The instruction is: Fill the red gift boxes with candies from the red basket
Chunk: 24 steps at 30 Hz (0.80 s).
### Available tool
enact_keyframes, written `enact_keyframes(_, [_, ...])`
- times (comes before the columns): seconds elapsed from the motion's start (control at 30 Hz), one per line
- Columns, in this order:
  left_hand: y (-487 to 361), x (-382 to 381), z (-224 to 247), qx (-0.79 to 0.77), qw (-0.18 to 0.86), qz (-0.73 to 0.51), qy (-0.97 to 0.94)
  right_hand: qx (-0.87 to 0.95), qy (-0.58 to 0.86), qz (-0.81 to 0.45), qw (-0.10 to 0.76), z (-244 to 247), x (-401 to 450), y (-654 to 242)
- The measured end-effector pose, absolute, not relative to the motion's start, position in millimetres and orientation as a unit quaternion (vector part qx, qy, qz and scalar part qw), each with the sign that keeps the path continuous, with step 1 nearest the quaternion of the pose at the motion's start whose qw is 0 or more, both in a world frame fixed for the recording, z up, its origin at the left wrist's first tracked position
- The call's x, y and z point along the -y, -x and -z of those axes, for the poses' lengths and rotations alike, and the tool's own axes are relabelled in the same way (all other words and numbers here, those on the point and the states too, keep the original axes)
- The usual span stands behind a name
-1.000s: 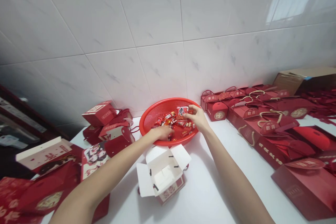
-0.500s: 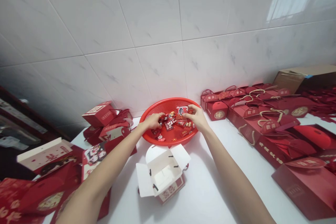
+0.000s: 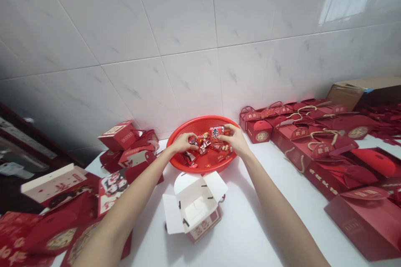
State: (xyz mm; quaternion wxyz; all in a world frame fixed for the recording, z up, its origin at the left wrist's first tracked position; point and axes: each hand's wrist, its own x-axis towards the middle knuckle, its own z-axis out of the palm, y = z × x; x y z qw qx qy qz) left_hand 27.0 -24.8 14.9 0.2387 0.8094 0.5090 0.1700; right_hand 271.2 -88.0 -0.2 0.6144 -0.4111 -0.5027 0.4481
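Observation:
A red plastic basket with perforated sides holds wrapped candies and small snack packets. My left hand is inside its left part, with thumb and fingers closed on wrapped candy; its exact piece is partly hidden. At the right side of the basket, my right hand pinches a red-and-white packet bearing a large dark character, likely a jujube snack. In front of the basket stands a small gift box, its white flaps spread and its inside bare. Neither hand touches this box.
Many red gift boxes with cord handles stand in rows at right. More red boxes are piled at left beside my forearm. A brown carton sits at the far right. The tiled wall rises directly behind the basket.
My left hand has shifted slightly back in the basket, and the candies beneath it have moved. My right hand keeps the packet in nearly the same place.

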Motion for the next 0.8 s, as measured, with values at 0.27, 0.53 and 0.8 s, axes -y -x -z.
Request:
enact_keyframes(0.27, [-30.9, 27.6, -13.4, -0.525, 0.231, -0.107, -0.812, 0.5, 0.407, -0.453, 0.616, -2.0, 89.3, -271.9])
enact_keyframes(0.53, [-28.8, 29.8, -20.3, -0.56, 0.108, -0.13, -0.811, 0.498, 0.415, -0.444, 0.618, -3.0, 90.6, -270.9])
enact_keyframes(0.8, [-35.7, 49.4, -21.4, -0.494, 0.221, 0.117, -0.833, 0.506, 0.418, -0.44, 0.612, -3.2, 91.2, -271.0])
